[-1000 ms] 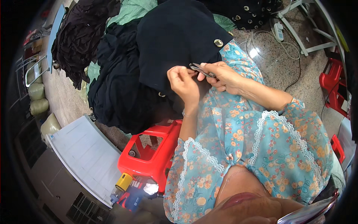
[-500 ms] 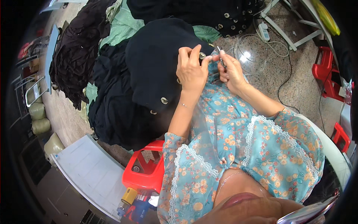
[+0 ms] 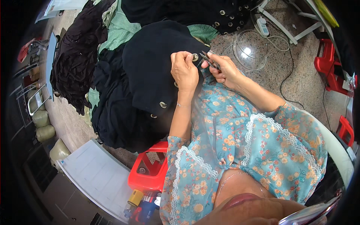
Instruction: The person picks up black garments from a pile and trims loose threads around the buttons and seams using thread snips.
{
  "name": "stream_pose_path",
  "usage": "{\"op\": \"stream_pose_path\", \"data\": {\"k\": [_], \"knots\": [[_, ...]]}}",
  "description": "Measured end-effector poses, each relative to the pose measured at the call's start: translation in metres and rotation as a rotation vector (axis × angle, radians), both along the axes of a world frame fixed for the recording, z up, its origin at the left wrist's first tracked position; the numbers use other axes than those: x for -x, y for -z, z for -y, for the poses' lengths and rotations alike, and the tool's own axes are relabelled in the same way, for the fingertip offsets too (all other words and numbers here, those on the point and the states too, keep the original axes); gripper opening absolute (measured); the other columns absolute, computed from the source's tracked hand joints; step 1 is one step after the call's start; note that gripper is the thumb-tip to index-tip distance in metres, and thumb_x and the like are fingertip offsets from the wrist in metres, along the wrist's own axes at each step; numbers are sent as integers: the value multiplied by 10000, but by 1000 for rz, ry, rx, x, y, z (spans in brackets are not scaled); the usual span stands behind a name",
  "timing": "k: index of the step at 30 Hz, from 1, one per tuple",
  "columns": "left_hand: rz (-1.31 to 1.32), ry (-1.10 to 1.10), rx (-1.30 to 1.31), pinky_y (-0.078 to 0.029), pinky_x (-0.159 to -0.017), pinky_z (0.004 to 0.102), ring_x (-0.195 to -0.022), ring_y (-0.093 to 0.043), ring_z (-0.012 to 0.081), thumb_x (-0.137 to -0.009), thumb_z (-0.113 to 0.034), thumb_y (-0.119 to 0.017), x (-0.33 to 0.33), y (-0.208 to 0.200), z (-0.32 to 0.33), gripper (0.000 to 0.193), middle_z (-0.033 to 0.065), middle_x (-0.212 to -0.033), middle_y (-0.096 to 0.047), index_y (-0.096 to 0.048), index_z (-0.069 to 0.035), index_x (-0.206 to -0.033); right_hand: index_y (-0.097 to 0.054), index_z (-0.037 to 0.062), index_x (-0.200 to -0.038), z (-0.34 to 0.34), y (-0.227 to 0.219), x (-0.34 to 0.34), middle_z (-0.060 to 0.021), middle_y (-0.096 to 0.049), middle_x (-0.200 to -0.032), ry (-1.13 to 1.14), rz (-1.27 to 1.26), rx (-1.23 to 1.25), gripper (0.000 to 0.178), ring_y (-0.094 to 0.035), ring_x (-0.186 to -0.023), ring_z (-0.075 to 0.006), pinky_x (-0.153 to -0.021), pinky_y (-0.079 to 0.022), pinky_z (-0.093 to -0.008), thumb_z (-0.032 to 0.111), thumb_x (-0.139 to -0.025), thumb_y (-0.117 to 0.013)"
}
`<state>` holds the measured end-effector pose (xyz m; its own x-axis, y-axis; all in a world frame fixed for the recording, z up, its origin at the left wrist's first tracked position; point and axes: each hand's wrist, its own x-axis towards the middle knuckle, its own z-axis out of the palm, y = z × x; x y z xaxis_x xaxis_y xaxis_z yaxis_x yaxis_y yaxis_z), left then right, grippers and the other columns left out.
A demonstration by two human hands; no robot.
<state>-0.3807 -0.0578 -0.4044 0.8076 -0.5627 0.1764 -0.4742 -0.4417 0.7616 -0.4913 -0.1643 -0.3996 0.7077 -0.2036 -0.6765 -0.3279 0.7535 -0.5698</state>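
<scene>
A black garment (image 3: 157, 56) with pale round buttons lies over my lap and spreads to the left. My left hand (image 3: 184, 73) is closed on its edge, thumb and fingertips pinching the cloth beside a button (image 3: 195, 57). Wrapped in the fingers of my right hand (image 3: 229, 71) is a pair of thread snips (image 3: 210, 62), its dark blades parted and pointing at that button. Whether the blades touch a thread is too small to tell. Further down the same edge is another button (image 3: 162, 105).
More dark clothing (image 3: 77, 52) is heaped on green sheeting (image 3: 122, 26) at the far left. Beside my left arm stands a red stool (image 3: 146, 182), near a pale board (image 3: 93, 170). A white power strip (image 3: 262, 25) and coiled clear tubing (image 3: 236, 48) lie on the floor to the right.
Both hands have shifted slightly left. My right hand has turned the snips, whose parted blades now point toward the button. My left hand's raised fingers have come down onto the cloth.
</scene>
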Motion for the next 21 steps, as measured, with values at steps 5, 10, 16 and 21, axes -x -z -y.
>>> {"op": "stream_pose_path", "data": {"k": [5, 10, 16, 21], "knots": [[62, 25, 11, -461, -665, 418, -744, -585, 326, -873, -35, -572, -1, 2, -1, 34, 125, -884, -538, -542, -20, -873, -635, 40, -860, 7, 2, 1, 40, -454, -587, 77, -3, 84, 428, -316, -430, -54, -385, -251, -220, 425, -962, -481], [56, 3, -14, -457, -665, 426, -754, -584, 333, -889, -47, -544, -1, 1, 1, 27, 128, -896, -538, -533, -23, -884, -637, 32, -869, 8, 7, 2, -78, -623, -726, -31, 66, 1339, 328, -609, -586, -214, -516, -473, -338, 358, -898, -619], [35, -2, 0, -457, -656, 432, -755, -582, 336, -888, -52, -547, 2, 1, 2, 26, 121, -899, -536, -530, -33, -883, -610, 51, -817, 6, 12, -7, -104, -619, -738, -172, 193, 1741, 268, -624, -594, -311, -502, -488, -412, 309, -870, -659], [54, -12, 2, -455, -652, 435, -746, -581, 337, -893, -57, -541, 3, 2, 1, 27, 117, -897, -533, -525, -39, -880, -575, 56, -760, 3, 19, -9, -110, -616, -733, -244, 141, 1767, 286, -627, -618, -327, -509, -495, -425, 310, -873, -644]]}}
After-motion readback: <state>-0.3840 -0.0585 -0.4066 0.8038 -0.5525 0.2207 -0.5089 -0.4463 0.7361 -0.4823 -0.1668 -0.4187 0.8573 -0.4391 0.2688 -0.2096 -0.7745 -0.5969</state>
